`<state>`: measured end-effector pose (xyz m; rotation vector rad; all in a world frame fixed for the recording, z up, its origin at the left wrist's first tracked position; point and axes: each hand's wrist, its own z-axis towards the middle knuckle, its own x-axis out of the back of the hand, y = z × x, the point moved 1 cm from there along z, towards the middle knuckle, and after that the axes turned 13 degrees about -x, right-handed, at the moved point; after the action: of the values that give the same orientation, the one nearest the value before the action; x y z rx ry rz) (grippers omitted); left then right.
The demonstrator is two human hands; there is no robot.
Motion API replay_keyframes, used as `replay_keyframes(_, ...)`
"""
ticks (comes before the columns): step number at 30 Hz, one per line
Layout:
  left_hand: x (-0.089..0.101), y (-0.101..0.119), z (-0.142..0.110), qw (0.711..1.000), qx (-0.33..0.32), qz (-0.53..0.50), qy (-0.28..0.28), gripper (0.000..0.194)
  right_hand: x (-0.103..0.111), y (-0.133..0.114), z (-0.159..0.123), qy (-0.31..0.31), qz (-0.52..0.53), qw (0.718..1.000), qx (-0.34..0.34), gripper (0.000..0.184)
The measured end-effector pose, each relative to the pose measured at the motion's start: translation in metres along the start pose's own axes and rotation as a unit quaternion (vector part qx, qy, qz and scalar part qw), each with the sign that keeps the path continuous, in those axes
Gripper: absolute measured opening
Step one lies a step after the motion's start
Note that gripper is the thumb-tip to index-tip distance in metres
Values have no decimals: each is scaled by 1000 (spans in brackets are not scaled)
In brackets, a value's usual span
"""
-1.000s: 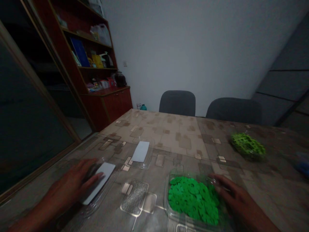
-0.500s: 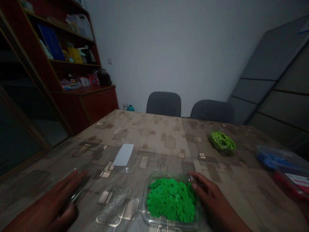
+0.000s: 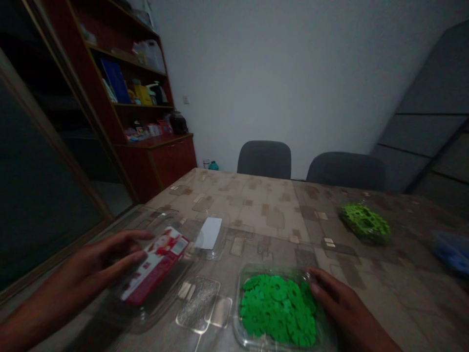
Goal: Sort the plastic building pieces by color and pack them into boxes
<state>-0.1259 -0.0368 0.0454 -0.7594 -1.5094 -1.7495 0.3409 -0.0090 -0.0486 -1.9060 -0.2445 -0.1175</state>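
My left hand (image 3: 110,256) pinches a clear plastic lid (image 3: 170,293) by its edge, fingers and thumb on its left side. A red and white label (image 3: 156,266) on the lid faces me; the lid is tilted above the table. My right hand (image 3: 339,296) grips the right rim of a clear plastic container, its fingers at the far right corner. Green plastic snowflake discs (image 3: 276,308) fill that container, and its top is uncovered. Beyond the held lid lies another clear plastic piece with a white rectangle (image 3: 209,233).
Light-green plastic pieces (image 3: 366,222) stand in a heap at the right of the patterned tabletop (image 3: 256,205). Blue pieces (image 3: 456,256) show in a clear container at the right edge. Two grey chairs (image 3: 264,159) stand behind the table. A red cabinet (image 3: 172,159) is back left.
My left hand has turned the lid from nearly edge-on so its label shows, and moved it right. The view has swung left. My right hand stays at the container's rim.
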Motion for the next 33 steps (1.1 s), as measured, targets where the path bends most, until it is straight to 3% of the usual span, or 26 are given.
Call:
replay_keyframes(2, -15, 23, 13, 990, -8, -121, -67, 53, 1, 2, 2, 15, 3, 1000, 1, 48)
replay_keyframes(4, -31, 46, 24, 980, -28, -186, -69, 52, 1, 4, 4, 18, -8, 1000, 8, 49)
replay_keyframes(8, -62, 79, 37, 949, -62, -278, -137, 52, 3, 0, 4, 20, -52, 998, 20, 51)
replay_keyframes(12, -86, 96, 46, 921, -91, -322, -199, 47, 5, -7, 2, 30, -81, 996, 24, 49)
replay_keyframes(18, -103, 110, 53, 894, -123, -354, -244, 40, 14, -25, -5, 130, -140, 977, 93, 45)
replay_keyframes(23, -113, 120, 52, 883, -131, -363, -268, 35, 8, -38, -20, 70, -125, 988, 60, 47)
replay_keyframes(27, -124, 141, 57, 857, -166, -371, -316, 33, -3, -52, -25, 21, -101, 992, 68, 48)
replay_keyframes(30, -128, 151, 66, 862, -184, -374, -290, 37, -1, -52, -23, 38, -74, 995, 53, 46)
replay_keyframes(33, -128, 140, 70, 917, -203, -300, -167, 37, 9, -40, -21, 71, -54, 996, 16, 48)
